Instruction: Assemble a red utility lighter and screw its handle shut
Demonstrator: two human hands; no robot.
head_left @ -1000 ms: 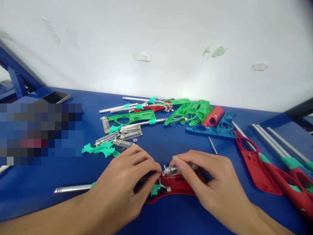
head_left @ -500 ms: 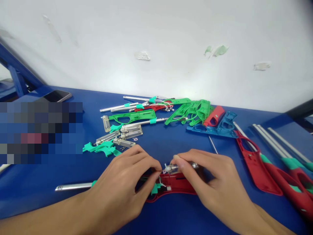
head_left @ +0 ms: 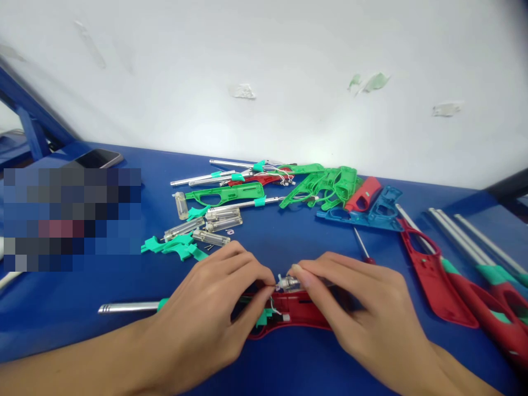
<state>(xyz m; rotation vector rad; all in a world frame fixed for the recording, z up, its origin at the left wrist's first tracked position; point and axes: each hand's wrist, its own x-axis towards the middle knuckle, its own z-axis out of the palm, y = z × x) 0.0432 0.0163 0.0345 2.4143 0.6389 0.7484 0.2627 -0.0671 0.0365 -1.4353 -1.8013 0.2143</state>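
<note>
My right hand [head_left: 350, 302] pinches a clear lighter fuel tank [head_left: 290, 283] by its body, with the valve end pointing left. Close to that valve, the thumb and forefinger of my left hand [head_left: 223, 302] are closed on a tiny pinkish plastic piece [head_left: 278, 287], mostly covered by the fingertips. Beneath both hands lies a red lighter casing half [head_left: 305, 311], its open side up, with a teal trigger [head_left: 264, 317] and white wire inside. A silver lighter tube [head_left: 127, 308] sticks out leftward from behind my left hand.
Several clear fuel tanks [head_left: 211, 237] and teal triggers [head_left: 181, 247] lie at left. Behind are silver tubes with wires [head_left: 241, 204], green casing halves [head_left: 231, 194] and blue casing pieces [head_left: 355, 220]. A screwdriver [head_left: 361, 243] and red lighters [head_left: 474, 297] lie at right. A phone [head_left: 99, 158] rests back left.
Both hands keep nearly the same pose, the fuel tank held by the left fingertips. The view has shifted slightly, and more of the screwdriver shows behind my right hand.
</note>
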